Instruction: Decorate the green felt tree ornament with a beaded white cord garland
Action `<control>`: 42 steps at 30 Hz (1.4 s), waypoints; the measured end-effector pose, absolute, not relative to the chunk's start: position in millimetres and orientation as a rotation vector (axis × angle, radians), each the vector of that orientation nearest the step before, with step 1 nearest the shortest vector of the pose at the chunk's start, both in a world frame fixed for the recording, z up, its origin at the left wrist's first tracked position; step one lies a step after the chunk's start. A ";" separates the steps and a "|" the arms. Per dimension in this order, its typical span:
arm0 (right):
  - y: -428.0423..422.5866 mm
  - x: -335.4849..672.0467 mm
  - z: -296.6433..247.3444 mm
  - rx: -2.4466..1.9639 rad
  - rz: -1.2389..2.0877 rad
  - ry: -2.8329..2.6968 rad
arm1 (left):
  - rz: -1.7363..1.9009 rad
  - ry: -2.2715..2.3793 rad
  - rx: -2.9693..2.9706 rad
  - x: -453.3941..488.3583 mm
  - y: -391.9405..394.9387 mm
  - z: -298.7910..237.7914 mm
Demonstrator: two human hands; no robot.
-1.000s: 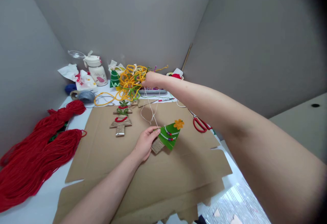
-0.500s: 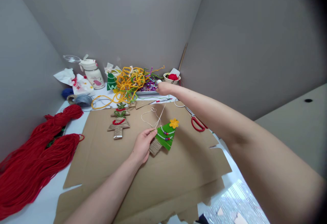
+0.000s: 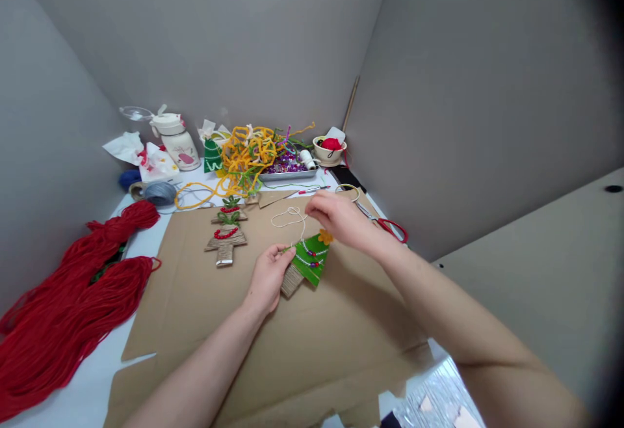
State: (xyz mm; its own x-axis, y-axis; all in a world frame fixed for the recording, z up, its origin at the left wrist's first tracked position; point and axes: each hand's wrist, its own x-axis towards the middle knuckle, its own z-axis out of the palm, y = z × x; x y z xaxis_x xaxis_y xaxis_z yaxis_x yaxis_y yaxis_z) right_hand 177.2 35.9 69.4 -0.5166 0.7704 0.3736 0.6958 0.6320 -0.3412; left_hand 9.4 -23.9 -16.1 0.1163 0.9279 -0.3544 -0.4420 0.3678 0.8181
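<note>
My left hand [image 3: 269, 277] is closed on a green felt Christmas tree ornament [image 3: 316, 272], thumb on top at its left edge. The tree has a twine-wrapped trunk [image 3: 291, 281], strings of clear, red and purple beads, and a yellow flower [image 3: 325, 237] at its tip. A white thread [image 3: 288, 222] runs from the tree and loops on the cardboard. Just above the flower, my right hand [image 3: 336, 216] has its fingers pinched together where a strand of this thread comes up. Its fingertips are partly hidden.
Twine trees with red beads [image 3: 225, 236] lie on the cardboard [image 3: 185, 311]. Red yarn [image 3: 88, 311] spreads at left. Behind are a bottle [image 3: 178, 145], yellow yarn [image 3: 248, 155], a bead tray [image 3: 287, 174] with a white spool [image 3: 308, 159], and a bowl [image 3: 329, 157]. Red-handled scissors [image 3: 394, 227] lie right.
My right hand has left the white spool at the bead tray and come back toward me, beside the tree's flower. The thread strand is slacker. The left hand has barely shifted, with the tree in it.
</note>
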 end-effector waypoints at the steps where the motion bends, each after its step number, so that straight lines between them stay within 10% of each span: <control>1: 23.4 173.7 65.0 -1.140 0.191 -2.352 | 1.102 1.004 0.606 10.1 -24.1 -16.6; 31: 51.0 228.9 -28.4 -1.377 0.694 -1.581 | 0.549 1.498 1.952 -0.2 -12.3 2.3; 42: 41.0 225.3 -30.9 -1.325 0.659 -1.640 | 0.421 1.613 2.389 -1.0 149.0 35.2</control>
State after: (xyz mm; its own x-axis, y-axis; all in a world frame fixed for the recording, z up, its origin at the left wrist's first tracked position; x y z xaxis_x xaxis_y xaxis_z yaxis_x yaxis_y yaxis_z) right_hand 225.3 41.0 -30.9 -0.0218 0.9502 0.3109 0.4710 0.2840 -0.8352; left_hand -1.0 149.0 35.2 0.3535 0.9291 0.1087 0.8638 -0.3688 0.3433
